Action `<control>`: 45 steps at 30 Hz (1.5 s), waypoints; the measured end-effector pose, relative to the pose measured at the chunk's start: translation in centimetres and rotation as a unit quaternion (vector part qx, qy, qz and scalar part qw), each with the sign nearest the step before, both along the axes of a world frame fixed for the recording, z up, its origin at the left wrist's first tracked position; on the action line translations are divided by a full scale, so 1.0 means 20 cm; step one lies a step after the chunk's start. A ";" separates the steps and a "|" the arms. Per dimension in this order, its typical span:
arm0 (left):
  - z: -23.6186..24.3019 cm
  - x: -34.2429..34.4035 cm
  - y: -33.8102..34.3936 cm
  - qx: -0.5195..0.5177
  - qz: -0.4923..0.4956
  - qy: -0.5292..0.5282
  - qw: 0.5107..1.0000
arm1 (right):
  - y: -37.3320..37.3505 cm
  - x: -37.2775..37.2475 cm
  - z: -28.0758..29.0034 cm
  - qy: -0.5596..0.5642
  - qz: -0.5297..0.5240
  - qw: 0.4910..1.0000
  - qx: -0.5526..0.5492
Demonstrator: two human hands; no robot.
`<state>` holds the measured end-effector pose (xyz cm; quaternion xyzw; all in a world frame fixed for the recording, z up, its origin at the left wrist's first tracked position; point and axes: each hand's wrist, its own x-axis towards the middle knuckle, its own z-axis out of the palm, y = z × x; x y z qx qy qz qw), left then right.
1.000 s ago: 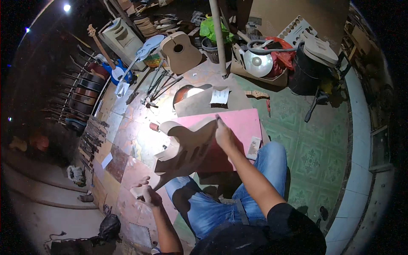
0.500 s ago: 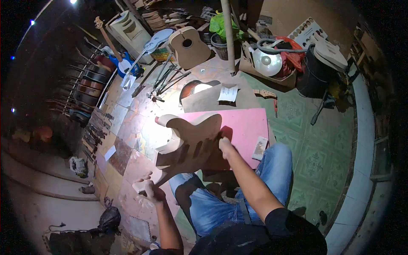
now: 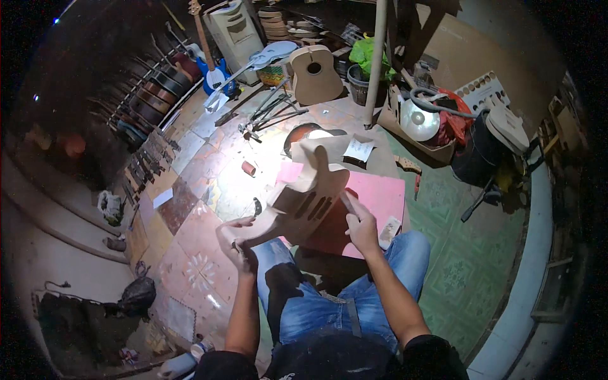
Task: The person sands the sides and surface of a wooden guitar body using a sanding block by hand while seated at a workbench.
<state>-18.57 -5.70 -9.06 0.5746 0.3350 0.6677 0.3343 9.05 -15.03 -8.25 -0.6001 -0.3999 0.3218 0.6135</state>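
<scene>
A bare wooden electric guitar body (image 3: 304,196) with a long neck end and several cut slots is held tilted above my lap. Its neck end lies in my left hand (image 3: 235,244), whose fingers wrap round it. My right hand (image 3: 362,231) is at the body's right edge, fingers curled and the forefinger pointing up along that edge. Whether a small thing sits in its fingers, I cannot make out. Beneath the body lies a pink board (image 3: 383,193), partly in shadow, with a pale block (image 3: 389,232) on its right side by my knee.
A small red-brown roll (image 3: 248,168) lies on the lit tiles. Beyond are a sunburst guitar body (image 3: 301,134), a paper sheet (image 3: 360,149), a guitar headstock (image 3: 408,164) and a red-handled tool (image 3: 417,187). A pole (image 3: 378,69) stands ahead; guitars (image 3: 147,98) line the left.
The guitar body has been turned and tipped up more steeply. My right hand has shifted from the body's edge toward me and right. The red-brown roll now shows fully. My view has shifted.
</scene>
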 end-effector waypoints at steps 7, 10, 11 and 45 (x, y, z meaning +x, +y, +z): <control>0.21 0.29 -0.15 -0.003 -0.001 0.061 0.998 | -0.08 -0.26 0.44 -0.360 0.182 0.903 0.147; 0.22 0.38 -0.24 0.020 0.040 0.088 0.995 | -0.08 -0.36 0.34 -0.175 0.191 0.966 0.018; 0.20 0.38 -0.24 0.021 0.042 0.084 0.995 | -0.11 -0.38 0.44 0.014 0.256 0.965 -0.060; 0.26 0.48 -0.36 0.088 -0.071 0.208 0.972 | -0.23 -0.25 0.38 -0.073 0.180 0.979 0.052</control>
